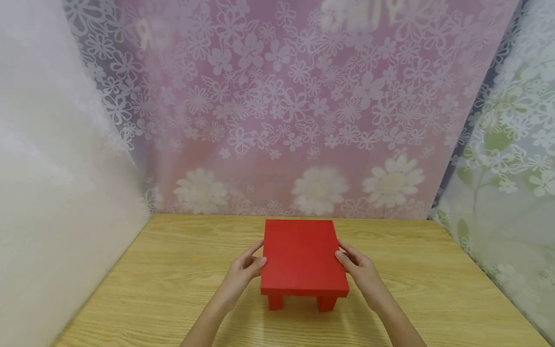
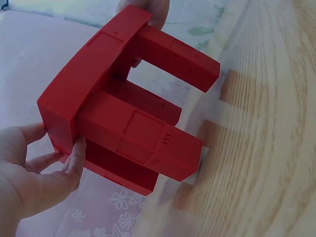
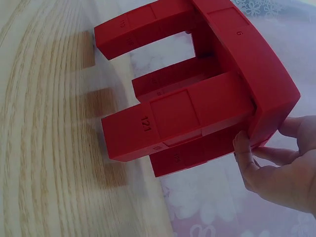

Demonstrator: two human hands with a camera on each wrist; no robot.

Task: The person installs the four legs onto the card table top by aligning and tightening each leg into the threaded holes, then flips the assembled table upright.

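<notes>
A small red stool with a square top and block legs is upright between both hands. My left hand grips the left edge of its top, thumb at the upper side and fingertips beneath. On the opposite edge, my right hand holds the top the same way. Raised numbers mark the legs, such as 113 on one leg in the left wrist view and 121 on another leg in the right wrist view. The leg ends appear slightly above the tabletop, with dark reflections below them.
The wood-grain table lies under the stool. A pink floral curtain hangs along the table's back edge. A pale sheet stands at the left, and a white floral sheet at the right.
</notes>
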